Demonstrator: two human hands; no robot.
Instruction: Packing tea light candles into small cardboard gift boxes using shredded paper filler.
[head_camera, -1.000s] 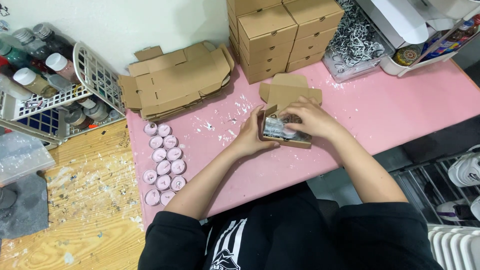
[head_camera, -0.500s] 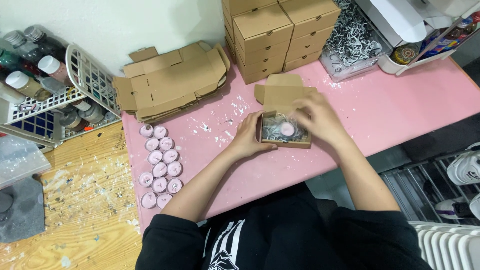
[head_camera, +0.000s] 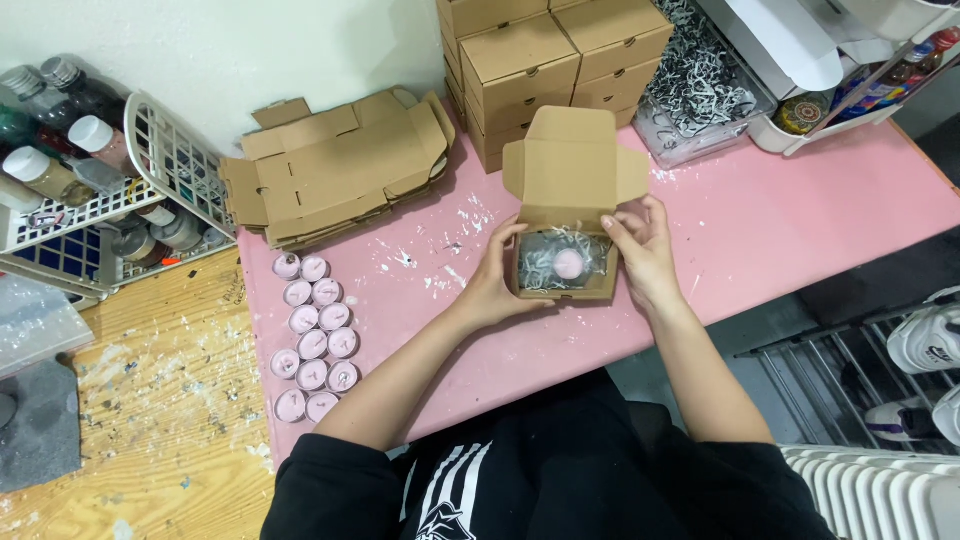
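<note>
Both hands cradle an open cardboard box on the pink desk.
Left hand at nine o'clock, right hand at three, fingers curled on its thin walls; box likely light, crushable; pink candle inside.

I have a single view, from a camera worn on the person's head, looking steeply down and slightly forward over a pink table. It sits close, at arm's length above the work. The left hand and right hand meet near frame centre; the torso fills 6 o'clock, a white wall 11 o'clock. No second view overlaps it.
</note>
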